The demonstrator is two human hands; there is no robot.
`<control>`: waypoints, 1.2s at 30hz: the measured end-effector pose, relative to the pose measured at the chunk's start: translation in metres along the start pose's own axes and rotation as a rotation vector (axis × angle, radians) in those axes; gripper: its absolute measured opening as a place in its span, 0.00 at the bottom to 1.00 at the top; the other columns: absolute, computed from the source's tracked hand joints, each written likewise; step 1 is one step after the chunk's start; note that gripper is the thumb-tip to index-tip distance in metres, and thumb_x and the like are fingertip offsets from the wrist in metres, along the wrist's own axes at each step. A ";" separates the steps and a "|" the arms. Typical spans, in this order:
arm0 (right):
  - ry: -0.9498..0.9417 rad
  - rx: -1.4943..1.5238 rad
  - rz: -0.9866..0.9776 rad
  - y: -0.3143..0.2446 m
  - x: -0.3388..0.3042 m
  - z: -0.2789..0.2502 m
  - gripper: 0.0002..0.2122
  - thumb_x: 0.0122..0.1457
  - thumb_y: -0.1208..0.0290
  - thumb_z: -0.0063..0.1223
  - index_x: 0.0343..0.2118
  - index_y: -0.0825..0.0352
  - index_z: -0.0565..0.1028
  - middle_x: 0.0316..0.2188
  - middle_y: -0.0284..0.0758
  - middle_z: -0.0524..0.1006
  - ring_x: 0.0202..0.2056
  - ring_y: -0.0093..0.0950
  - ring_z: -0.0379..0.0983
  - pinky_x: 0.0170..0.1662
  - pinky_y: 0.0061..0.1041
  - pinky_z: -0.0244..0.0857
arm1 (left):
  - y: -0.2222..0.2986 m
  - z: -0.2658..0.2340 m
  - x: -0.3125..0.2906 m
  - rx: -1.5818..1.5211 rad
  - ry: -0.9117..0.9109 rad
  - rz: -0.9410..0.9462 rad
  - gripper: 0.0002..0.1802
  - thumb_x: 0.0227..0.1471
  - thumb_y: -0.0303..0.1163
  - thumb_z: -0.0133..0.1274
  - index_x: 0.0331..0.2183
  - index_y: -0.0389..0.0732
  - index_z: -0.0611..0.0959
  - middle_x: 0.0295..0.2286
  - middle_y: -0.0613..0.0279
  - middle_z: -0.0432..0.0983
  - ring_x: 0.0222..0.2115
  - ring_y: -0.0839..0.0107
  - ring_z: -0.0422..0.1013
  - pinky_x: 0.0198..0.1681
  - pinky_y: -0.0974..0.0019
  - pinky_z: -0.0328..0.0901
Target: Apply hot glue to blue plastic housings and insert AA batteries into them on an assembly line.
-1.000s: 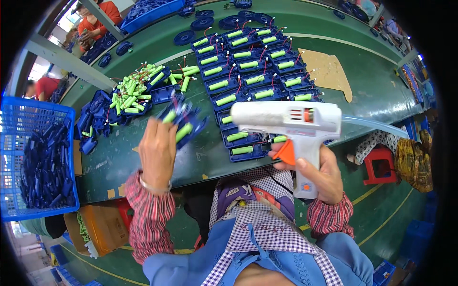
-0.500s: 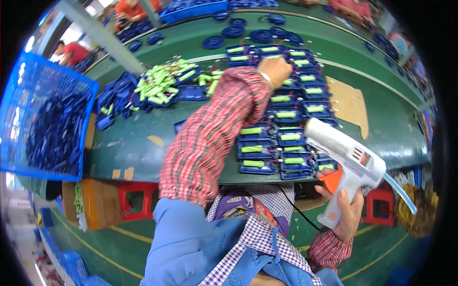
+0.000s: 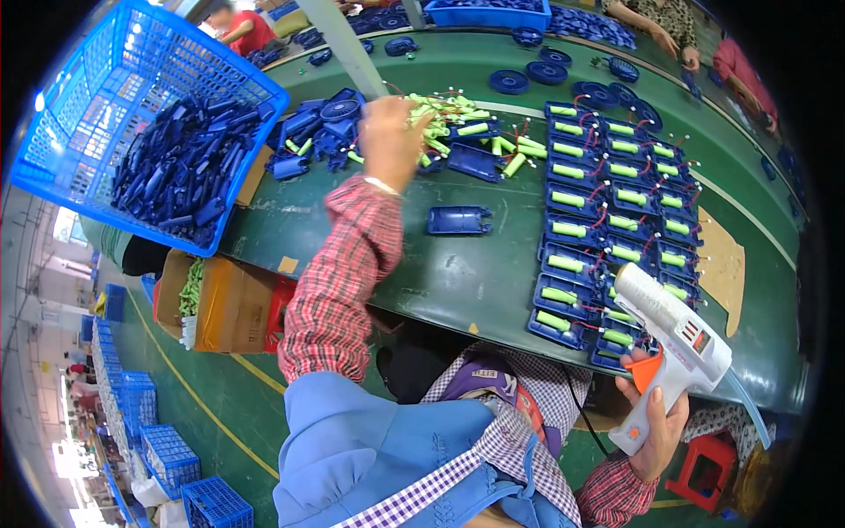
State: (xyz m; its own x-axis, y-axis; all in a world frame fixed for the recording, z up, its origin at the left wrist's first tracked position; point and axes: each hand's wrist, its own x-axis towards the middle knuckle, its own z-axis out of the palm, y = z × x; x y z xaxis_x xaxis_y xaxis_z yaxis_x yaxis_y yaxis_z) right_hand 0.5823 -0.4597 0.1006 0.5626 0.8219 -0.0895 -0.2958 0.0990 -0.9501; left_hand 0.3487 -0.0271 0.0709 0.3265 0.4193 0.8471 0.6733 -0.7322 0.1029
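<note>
A white glue gun (image 3: 676, 345) is gripped by the right hand (image 3: 653, 421) at four o'clock. At twelve o'clock, the left hand (image 3: 392, 141) is curled over the green battery pile (image 3: 458, 123). Its fingertips are hidden, so any hold cannot be told.

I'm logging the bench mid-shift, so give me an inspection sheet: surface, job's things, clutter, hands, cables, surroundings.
Surface: green table, bare in front of the person.
Job's things: pile of green cells; rows of blue trays each holding a cell; one empty tray lying apart.
Clutter: blue discs; loose blue parts; cardboard sheet.
Hands: left hand on the pile; right hand grips a white glue gun off the table's edge.
Cables: thin wires on the cells; glue gun's cord not seen.
Surroundings: blue basket of dark parts; cardboard box; red stool; other people across the table.
</note>
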 end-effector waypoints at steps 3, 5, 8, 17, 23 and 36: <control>-0.029 -0.017 0.029 0.000 0.003 0.008 0.25 0.62 0.72 0.48 0.58 0.79 0.58 0.50 0.55 0.71 0.51 0.44 0.72 0.48 0.37 0.73 | -0.104 -0.046 -0.029 0.353 -0.083 -0.234 0.20 0.47 0.47 0.62 0.39 0.44 0.84 0.37 0.57 0.76 0.42 0.55 0.69 0.45 0.53 0.65; -0.038 -0.027 0.039 -0.001 0.006 0.015 0.25 0.61 0.72 0.48 0.58 0.79 0.59 0.50 0.54 0.71 0.51 0.43 0.72 0.48 0.37 0.73 | -0.148 -0.066 -0.055 0.479 -0.204 -0.547 0.26 0.48 0.58 0.57 0.45 0.54 0.83 0.46 0.56 0.73 0.51 0.50 0.63 0.49 0.42 0.62; -0.064 -0.034 0.075 -0.002 0.012 0.030 0.25 0.62 0.72 0.48 0.58 0.79 0.58 0.50 0.53 0.71 0.50 0.43 0.72 0.48 0.37 0.73 | -0.192 -0.080 -0.075 0.440 -0.337 -0.827 0.34 0.45 0.65 0.56 0.51 0.60 0.78 0.58 0.49 0.60 0.59 0.43 0.51 0.55 0.31 0.50; -0.138 -0.134 0.118 -0.013 0.030 0.076 0.23 0.63 0.72 0.45 0.59 0.76 0.58 0.51 0.53 0.70 0.50 0.41 0.71 0.47 0.38 0.74 | -0.229 -0.037 -0.036 0.461 -0.423 -0.763 0.42 0.43 0.72 0.52 0.58 0.67 0.71 0.65 0.55 0.46 0.65 0.44 0.37 0.60 0.23 0.34; -0.152 -0.140 0.177 -0.023 0.042 0.097 0.20 0.63 0.76 0.49 0.56 0.77 0.64 0.50 0.48 0.73 0.50 0.41 0.72 0.51 0.42 0.70 | -0.241 -0.009 0.006 0.468 -0.533 -0.786 0.39 0.47 0.74 0.44 0.57 0.69 0.72 0.65 0.57 0.47 0.66 0.46 0.34 0.59 0.21 0.28; -0.071 -0.192 0.194 -0.022 0.064 0.112 0.21 0.62 0.73 0.51 0.55 0.76 0.65 0.48 0.45 0.74 0.49 0.38 0.73 0.51 0.42 0.71 | -0.243 0.023 0.065 0.436 -0.936 -0.761 0.43 0.46 0.79 0.35 0.59 0.71 0.68 0.67 0.63 0.43 0.67 0.46 0.30 0.59 0.21 0.22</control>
State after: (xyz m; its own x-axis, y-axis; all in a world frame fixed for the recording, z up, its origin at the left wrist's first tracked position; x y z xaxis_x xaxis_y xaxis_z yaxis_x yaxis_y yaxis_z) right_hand 0.5384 -0.3460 0.1488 0.4521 0.8530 -0.2606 -0.2375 -0.1666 -0.9570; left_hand 0.2220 0.1904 0.0887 -0.0146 0.9984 -0.0551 0.9975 0.0184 0.0683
